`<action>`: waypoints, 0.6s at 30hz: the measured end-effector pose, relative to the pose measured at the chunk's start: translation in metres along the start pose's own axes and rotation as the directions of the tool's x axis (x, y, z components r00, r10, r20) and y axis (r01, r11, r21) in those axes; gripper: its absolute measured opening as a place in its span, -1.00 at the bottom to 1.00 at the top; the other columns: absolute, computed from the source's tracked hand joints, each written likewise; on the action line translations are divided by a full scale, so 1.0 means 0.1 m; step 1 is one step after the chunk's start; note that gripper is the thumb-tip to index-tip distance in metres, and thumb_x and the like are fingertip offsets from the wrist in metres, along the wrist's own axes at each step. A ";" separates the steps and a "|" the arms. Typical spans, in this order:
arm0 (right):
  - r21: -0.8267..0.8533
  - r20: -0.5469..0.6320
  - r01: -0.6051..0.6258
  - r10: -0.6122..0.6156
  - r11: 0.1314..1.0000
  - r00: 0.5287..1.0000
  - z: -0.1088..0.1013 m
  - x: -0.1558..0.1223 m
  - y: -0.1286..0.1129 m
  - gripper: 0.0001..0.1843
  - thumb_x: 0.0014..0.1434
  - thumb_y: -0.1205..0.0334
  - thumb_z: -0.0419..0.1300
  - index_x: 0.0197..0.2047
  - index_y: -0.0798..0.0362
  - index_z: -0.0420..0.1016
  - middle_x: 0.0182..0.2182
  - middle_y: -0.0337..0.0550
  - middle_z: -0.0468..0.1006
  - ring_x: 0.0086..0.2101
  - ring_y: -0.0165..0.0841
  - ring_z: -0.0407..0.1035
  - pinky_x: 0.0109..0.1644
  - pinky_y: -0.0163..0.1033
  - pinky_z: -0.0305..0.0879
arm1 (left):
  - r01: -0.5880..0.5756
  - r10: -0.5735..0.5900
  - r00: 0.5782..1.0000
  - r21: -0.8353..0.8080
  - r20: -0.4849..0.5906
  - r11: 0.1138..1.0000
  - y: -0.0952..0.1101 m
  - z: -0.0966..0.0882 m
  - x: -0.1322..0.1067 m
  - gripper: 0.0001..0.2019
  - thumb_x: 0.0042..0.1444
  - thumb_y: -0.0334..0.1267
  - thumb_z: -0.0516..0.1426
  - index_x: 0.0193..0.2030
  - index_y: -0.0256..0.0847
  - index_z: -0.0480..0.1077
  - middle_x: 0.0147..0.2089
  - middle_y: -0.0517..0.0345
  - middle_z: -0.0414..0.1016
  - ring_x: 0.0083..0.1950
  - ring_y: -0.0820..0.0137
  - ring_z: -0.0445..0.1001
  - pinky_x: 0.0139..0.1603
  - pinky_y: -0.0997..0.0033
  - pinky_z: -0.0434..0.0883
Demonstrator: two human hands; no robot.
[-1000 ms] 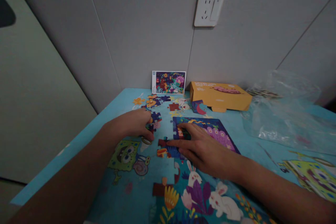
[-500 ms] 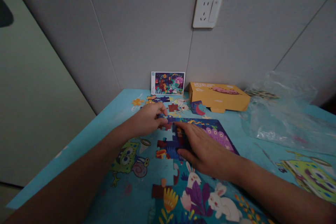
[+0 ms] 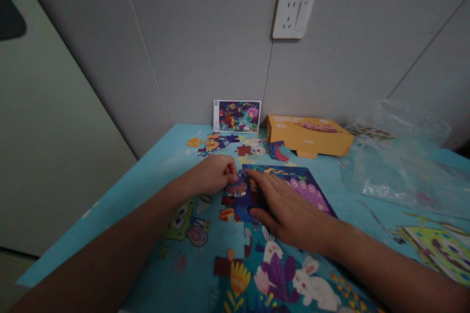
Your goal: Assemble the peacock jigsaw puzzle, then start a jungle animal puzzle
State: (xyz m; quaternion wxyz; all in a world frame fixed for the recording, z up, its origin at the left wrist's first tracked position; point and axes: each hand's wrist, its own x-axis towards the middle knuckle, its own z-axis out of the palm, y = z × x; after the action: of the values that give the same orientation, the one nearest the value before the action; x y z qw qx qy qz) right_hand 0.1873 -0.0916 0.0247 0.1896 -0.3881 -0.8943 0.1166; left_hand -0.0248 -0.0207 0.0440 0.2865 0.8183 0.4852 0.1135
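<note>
A person's left hand [image 3: 215, 174], fingers curled, pinches a puzzle piece [image 3: 238, 189] at the left edge of a half-built puzzle [image 3: 304, 183] on the blue-clothed desk [image 3: 154, 166]. The right hand [image 3: 288, 207] lies open and flat on the puzzle, holding nothing. Loose pieces [image 3: 216, 143], a picture card [image 3: 237, 116] and a yellow box [image 3: 308, 135] sit behind.

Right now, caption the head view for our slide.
Left hand at a puzzle piece, right hand flat on the half-built jigsaw.
</note>
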 end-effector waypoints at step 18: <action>-0.036 0.029 -0.003 0.004 0.999 1.000 -0.01 0.00 -0.01 -0.36 0.28 0.17 0.07 0.35 0.13 -0.01 0.17 0.16 0.28 0.15 -0.07 0.19 0.22 0.16 0.16 | -0.060 0.059 0.998 0.095 0.011 0.994 -0.06 0.01 0.01 -0.89 0.05 -0.24 0.20 -0.39 -0.24 0.43 -0.45 0.20 0.48 -0.44 0.44 0.40 -0.42 0.47 0.23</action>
State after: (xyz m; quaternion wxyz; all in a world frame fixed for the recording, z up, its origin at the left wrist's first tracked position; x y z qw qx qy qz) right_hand 0.1874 -0.0921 0.0259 0.1695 -0.3915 -0.8981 0.1065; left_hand -0.0281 -0.0175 0.0397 0.2455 0.8456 0.4643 0.0952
